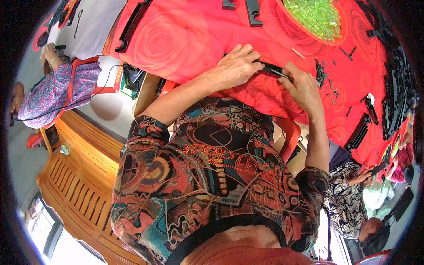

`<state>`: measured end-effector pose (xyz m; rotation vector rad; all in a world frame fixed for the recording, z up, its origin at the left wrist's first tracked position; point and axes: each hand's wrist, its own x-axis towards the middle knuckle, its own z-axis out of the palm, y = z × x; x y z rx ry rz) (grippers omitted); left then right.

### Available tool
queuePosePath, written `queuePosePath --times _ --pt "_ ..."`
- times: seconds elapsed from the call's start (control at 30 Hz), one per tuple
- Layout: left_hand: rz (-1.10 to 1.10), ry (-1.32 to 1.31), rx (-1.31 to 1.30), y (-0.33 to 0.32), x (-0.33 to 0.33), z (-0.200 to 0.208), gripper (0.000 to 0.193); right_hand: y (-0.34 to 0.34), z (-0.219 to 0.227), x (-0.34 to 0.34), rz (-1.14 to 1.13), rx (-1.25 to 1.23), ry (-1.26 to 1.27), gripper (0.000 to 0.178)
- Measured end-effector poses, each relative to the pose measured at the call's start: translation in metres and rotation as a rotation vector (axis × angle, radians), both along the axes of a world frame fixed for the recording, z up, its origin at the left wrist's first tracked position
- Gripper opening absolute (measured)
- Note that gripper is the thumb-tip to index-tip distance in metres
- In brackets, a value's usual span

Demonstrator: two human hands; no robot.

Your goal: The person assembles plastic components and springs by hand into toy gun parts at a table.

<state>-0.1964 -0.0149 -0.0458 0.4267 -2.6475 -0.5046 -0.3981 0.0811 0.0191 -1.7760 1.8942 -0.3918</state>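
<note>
Between my hands, just above the near edge of a red rose-patterned tablecloth [212, 39], is a long black plastic strip [270, 68]. My left hand [238, 66] is closed over its left part, fingers wrapped and knuckles up. At the strip's right end my right hand [302, 86] pinches with thumb and forefinger; whether a small piece sits in that pinch is too small to tell. Ahead on the cloth lie black notched strips [254, 13], and another long one [132, 26] rests at the far left.
A red bowl [343, 32] of small clear yellow-green pieces stands at the back right. Tiny black bits [321, 73] lie right of my right hand. Many black strips [393, 97] pile along the right edge. Co-workers sit at both sides; a wooden bench [79, 176] is at left.
</note>
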Motion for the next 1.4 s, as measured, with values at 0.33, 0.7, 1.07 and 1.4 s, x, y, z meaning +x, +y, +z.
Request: queuePosePath --times 0.33,0.7,1.07,1.4 --pt "-0.012 0.073 -0.013 0.000 0.004 -0.007 0.016 -0.020 -0.003 -0.009 0.209 0.085 -0.051 0.013" --pt "-0.122 0.057 -0.038 -0.005 0.004 -0.001 0.011 -0.026 -0.004 -0.001 0.129 0.172 -0.104 0.013" --pt "-0.096 0.034 -0.030 -0.006 -0.002 -0.004 0.015 -0.016 -0.008 -0.003 -0.011 0.085 -0.153 0.015" --pt "-0.100 0.016 -0.016 -0.005 -0.001 -0.004 0.015 -0.015 -0.012 -0.004 -0.024 0.072 -0.187 0.014"
